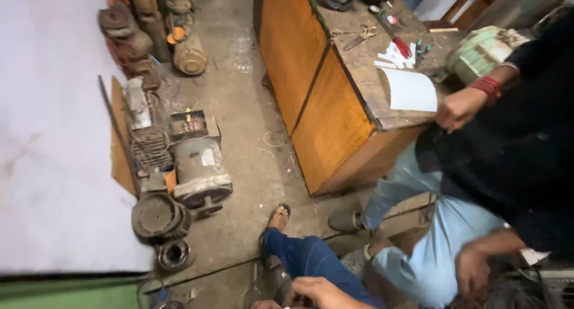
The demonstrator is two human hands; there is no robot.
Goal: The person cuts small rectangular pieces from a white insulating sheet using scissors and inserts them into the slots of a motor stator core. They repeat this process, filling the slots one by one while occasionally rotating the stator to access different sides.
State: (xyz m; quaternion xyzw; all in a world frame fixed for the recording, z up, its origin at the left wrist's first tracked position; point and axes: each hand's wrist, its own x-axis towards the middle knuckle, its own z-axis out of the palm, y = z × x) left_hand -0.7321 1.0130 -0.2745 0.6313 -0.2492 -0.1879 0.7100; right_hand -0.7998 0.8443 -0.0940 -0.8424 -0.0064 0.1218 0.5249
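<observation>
Looking down: the right hand [320, 294] rests on the dark blue denim knee [299, 255] at the bottom edge. It is cut off by the frame, so I cannot tell whether its fingers are spread or curled. Another person's hand [472, 270] blurs against light blue jeans [430, 249], their other hand [457, 109] just beside a white paper sheet [411, 91] on the orange wooden workbench [335, 118].

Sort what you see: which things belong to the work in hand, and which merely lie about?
In hand, likely: white sheet, green motor housing, beside a co-worker's hand.
Lying about: scissors, red-handled screwdriver, grey motor on the floor, gear wheel.
</observation>
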